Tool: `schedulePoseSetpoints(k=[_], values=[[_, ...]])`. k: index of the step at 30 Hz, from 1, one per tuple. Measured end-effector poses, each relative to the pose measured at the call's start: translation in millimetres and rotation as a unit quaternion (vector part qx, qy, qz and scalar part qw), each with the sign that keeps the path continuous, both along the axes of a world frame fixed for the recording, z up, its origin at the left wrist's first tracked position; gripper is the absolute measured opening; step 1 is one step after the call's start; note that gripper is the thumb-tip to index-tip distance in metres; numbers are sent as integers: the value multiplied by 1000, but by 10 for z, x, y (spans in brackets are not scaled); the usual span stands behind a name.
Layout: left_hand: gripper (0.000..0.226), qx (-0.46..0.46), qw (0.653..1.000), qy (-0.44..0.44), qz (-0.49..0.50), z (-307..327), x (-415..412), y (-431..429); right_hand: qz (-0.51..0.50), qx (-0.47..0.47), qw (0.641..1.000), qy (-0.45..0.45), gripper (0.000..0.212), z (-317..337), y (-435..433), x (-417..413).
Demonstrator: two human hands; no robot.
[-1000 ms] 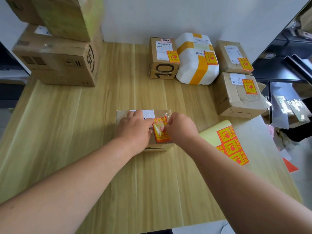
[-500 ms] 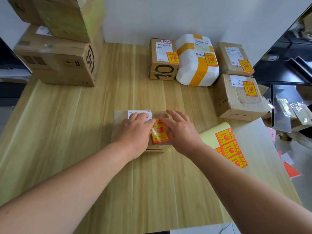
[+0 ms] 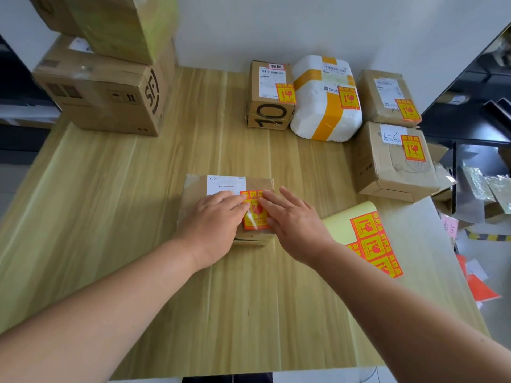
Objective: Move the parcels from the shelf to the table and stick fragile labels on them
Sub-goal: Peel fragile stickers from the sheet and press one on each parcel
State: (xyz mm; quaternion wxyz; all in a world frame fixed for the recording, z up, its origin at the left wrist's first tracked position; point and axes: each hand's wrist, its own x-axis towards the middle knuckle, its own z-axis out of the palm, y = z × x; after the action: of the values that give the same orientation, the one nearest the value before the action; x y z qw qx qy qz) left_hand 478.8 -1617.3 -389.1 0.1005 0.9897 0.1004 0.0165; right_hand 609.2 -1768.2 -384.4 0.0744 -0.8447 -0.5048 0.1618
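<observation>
Head: left hand (image 3: 213, 221), right hand (image 3: 296, 226) press label (image 3: 256, 215) edges.

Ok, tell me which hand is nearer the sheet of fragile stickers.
Right. The right hand presses the label on the parcel, just left of the sticker sheet; the left hand rests on the same parcel, farther left.

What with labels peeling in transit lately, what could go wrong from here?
The label shows a glossy ripple low on its left; it may keep a wrinkle. Its top corner meets the slip and could cover print. The sheet lies curled beside the right forearm and could be swept off.
</observation>
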Motion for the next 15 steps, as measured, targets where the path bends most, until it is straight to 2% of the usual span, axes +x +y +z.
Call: schedulePoseSetpoints(k=[3, 7, 12, 15], values=[[47, 15, 999, 28, -8, -36, -56, -30, 9, -12, 1000, -10, 47, -34, -14, -4], [49, -10, 999, 45, 6, -51, -53, -50, 13, -12, 1000, -7, 48, -62, -21, 11], [48, 15, 999, 20, -20, -48, -174, -118, 27, 80, 996, -30, 42, -87, -157, -87], [45, 42, 998, 24, -44, -36, -265, -198, 39, 64, 997, -36, 46, -127, -234, -149]])
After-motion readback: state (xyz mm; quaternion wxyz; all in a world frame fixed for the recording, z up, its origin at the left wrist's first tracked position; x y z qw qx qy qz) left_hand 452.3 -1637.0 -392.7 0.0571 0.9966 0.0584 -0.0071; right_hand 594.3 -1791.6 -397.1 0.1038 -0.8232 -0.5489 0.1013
